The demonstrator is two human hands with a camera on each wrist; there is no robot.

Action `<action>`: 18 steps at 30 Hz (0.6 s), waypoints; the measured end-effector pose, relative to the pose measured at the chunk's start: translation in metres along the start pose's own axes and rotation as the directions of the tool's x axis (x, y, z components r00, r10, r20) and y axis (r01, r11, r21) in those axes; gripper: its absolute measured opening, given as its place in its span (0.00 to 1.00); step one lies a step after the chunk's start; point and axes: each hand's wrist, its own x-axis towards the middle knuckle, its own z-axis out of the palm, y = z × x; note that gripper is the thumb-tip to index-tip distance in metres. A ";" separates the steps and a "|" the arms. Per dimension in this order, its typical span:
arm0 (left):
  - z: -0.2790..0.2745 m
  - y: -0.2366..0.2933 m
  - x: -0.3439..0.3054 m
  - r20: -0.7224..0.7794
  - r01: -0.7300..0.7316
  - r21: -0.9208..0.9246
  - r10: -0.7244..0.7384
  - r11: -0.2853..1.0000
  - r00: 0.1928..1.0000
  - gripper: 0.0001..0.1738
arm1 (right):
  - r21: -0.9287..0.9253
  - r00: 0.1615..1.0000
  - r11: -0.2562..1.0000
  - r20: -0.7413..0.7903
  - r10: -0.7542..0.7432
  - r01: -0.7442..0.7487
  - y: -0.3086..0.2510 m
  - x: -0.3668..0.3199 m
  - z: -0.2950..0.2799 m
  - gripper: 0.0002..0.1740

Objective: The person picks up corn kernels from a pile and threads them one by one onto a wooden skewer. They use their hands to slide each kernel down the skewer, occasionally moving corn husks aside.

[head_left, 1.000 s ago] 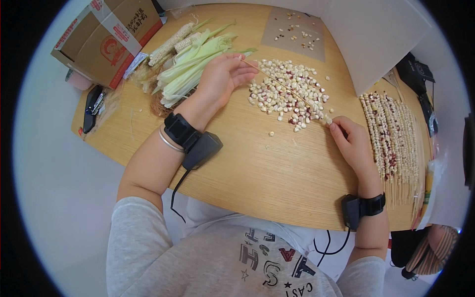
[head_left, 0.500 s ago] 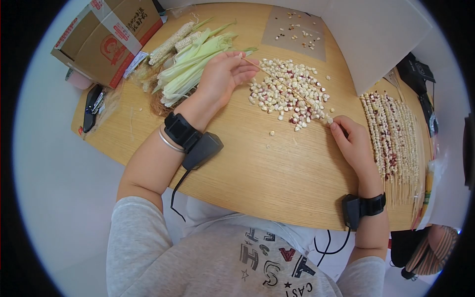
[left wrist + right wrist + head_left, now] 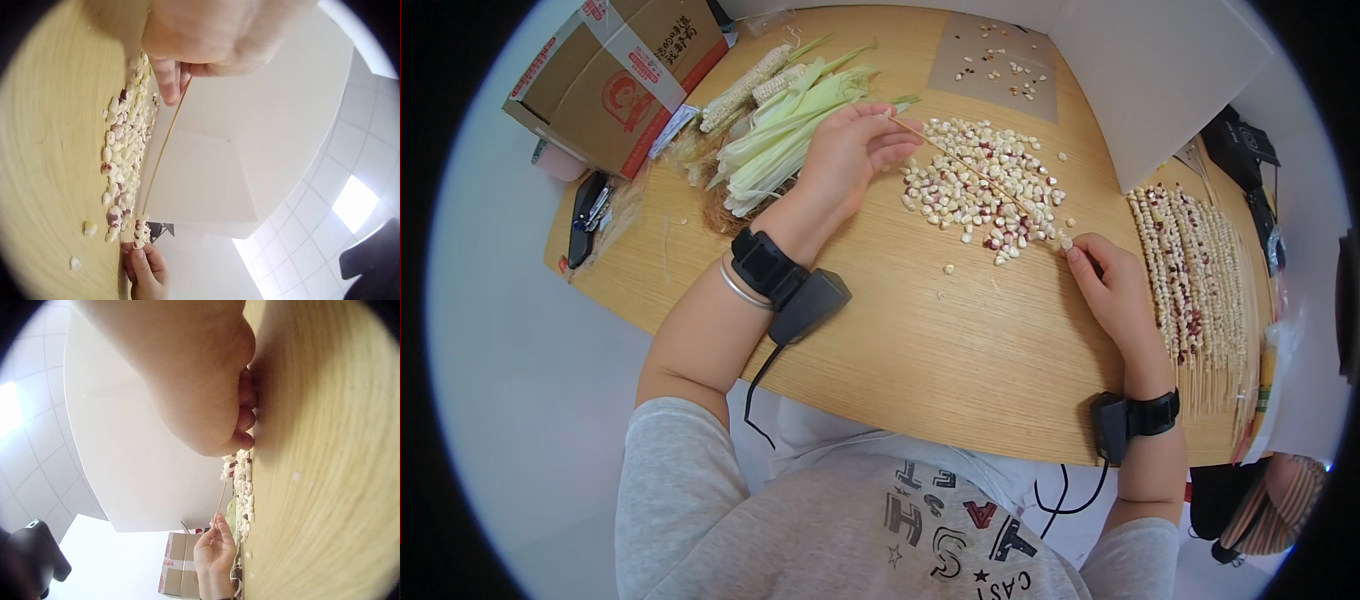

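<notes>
My left hand [image 3: 840,155] pinches one end of a thin wooden skewer [image 3: 956,162] between thumb and fingertips, its other fingers loosely extended. The skewer slants down to the right, over a pile of cream and dark red corn kernels [image 3: 960,200]. A few kernels [image 3: 139,232] sit threaded at its far end, as the left wrist view shows. There my right hand [image 3: 1115,295] pinches the endmost kernel [image 3: 1065,243] between thumb and index finger, low over the table. In the right wrist view the right hand's fingertips are partly hidden behind the hand itself.
Corn husks [image 3: 785,145] and cobs [image 3: 745,88] lie left of the pile, near a cardboard box [image 3: 640,90] and a stapler [image 3: 587,215]. Behind is a sheet [image 3: 960,95] with scattered kernels. Rows of kernel-threaded skewers [image 3: 1190,270] lie at right, beside a white panel [image 3: 1160,80].
Hardly anything differs. Both hands keep their places at the two ends of the skewer, and the pile looks the same.
</notes>
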 end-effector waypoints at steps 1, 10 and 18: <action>0.000 0.000 0.000 0.004 0.006 -0.001 -0.006 1.000 1.000 0.10 | 0.008 1.000 1.000 -0.001 -0.001 0.001 0.000 0.000 0.000 0.09; -0.012 0.000 0.010 0.115 0.182 -0.236 -0.159 0.954 0.981 0.11 | 0.010 1.000 1.000 -0.003 -0.012 0.012 -0.001 0.000 0.000 0.10; -0.017 -0.009 0.013 0.051 0.136 -0.207 -0.128 0.969 0.990 0.07 | 0.055 1.000 0.998 0.009 -0.010 0.009 0.001 -0.001 0.000 0.10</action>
